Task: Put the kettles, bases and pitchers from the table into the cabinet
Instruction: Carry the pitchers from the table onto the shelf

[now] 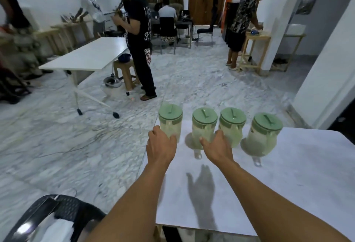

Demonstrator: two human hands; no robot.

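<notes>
Four clear pitchers with green lids stand in a row along the far edge of the white table (288,174). My left hand (161,144) is curled around the near side of the leftmost pitcher (171,120), which stands at the table's left corner. My right hand (216,145) wraps the near right side of the second pitcher (204,124), thumb on its front and fingers in the gap beside the third pitcher (232,124). The fourth pitcher (264,132) stands apart on the right. All four rest on the table. No kettle, base or cabinet is in view.
A black mesh chair (57,214) sits at my lower left. Another white table (86,55) on wheels stands ahead on the left, with a person (138,36) in black beside it. Several other people work at the back. A white pillar (326,68) rises on the right.
</notes>
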